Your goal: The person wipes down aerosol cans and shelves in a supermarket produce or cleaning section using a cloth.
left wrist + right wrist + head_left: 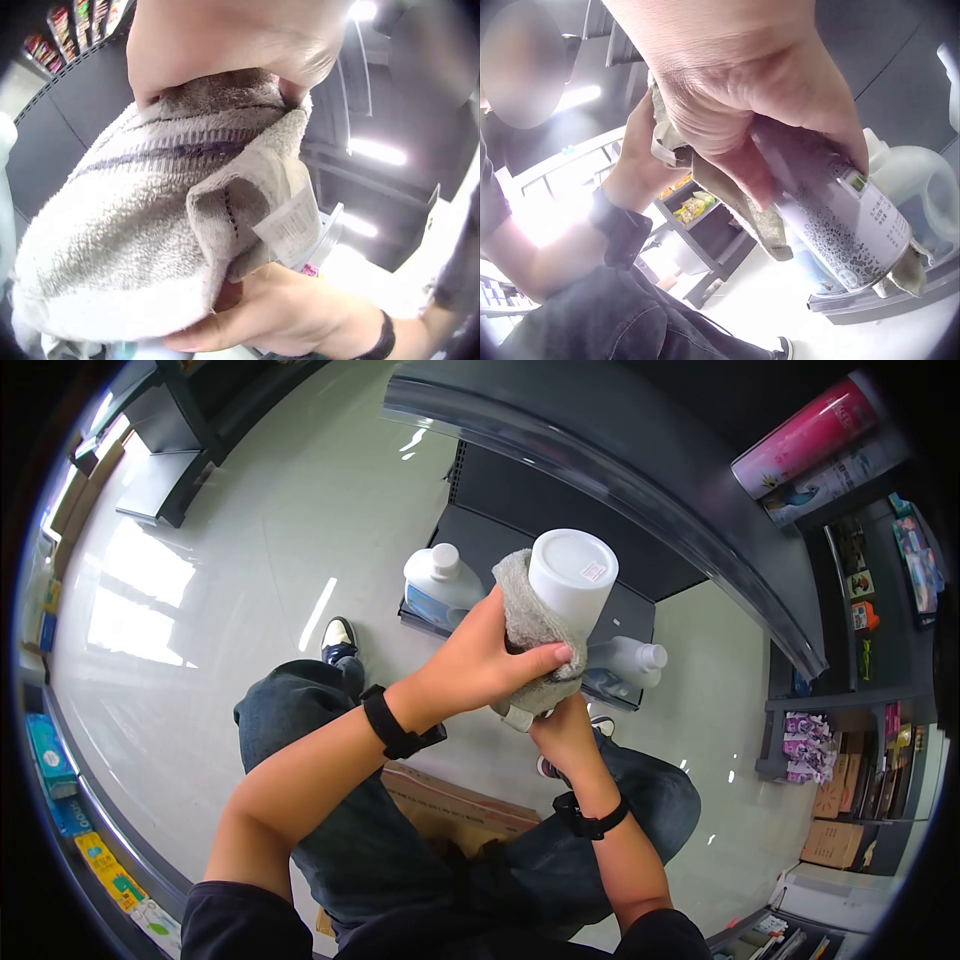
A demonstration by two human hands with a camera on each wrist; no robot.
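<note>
A cylindrical can with a smooth white end point(575, 560) is held up at chest level, a small sticker on that end. Wrapped round its side is a grey terry towel point(530, 615) with a dark stripe and a white tag point(289, 225). My left hand point(475, 660) grips the towel against the can, thumb across the front. Lower down, my right hand point(565, 735) grips the can's printed part point(840, 214), which shows a dotted pattern and small text in the right wrist view. Towel folds hide much of the can.
Two translucent bottles, one with a white cap point(445, 560) and another point(630, 660), stand on the low dark shelf point(480, 525) ahead. Above juts a shelf edge point(560, 445), with a pink can point(810, 435) at upper right. A cardboard box point(460, 800) lies between the legs.
</note>
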